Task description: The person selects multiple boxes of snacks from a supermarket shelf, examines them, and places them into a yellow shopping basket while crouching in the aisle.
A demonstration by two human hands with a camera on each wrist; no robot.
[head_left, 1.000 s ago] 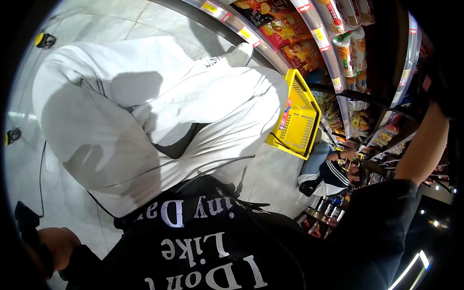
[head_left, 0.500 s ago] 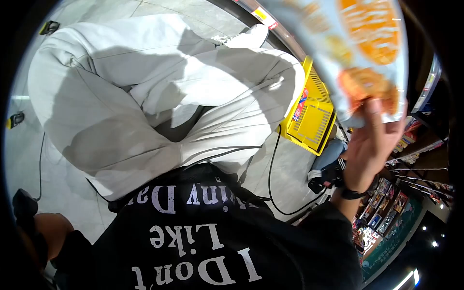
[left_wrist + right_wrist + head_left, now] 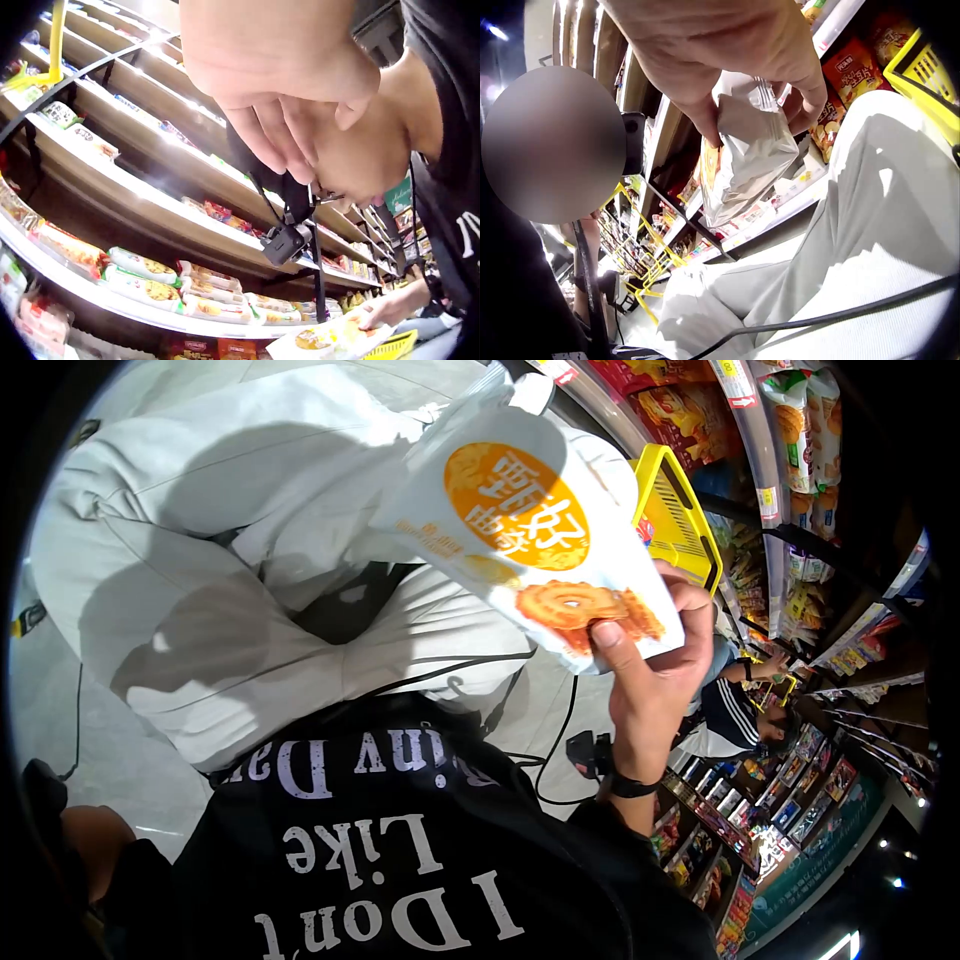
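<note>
A white and orange bag of cookies (image 3: 530, 550), with a printed cookie near its lower end, is held over the lap by my right hand (image 3: 660, 670). The thumb presses on its front while the fingers go behind. In the right wrist view the silvery side of the bag (image 3: 757, 154) shows below the same hand (image 3: 720, 49). My left hand (image 3: 277, 71) hangs with loosely bent fingers in the left wrist view, nothing in its grasp. Of the left arm, the head view shows only a forearm (image 3: 95, 845) at the lower left edge.
A yellow shopping basket (image 3: 680, 510) stands on the floor beside the knee, before shelves of snack bags (image 3: 690, 420). Another person (image 3: 735, 710) is farther along the aisle. A black cable (image 3: 560, 750) runs over the lap and floor.
My right hand, at first out at the shelves, has come back with the bag of cookies and moved left over the lap. The left forearm has hardly moved.
</note>
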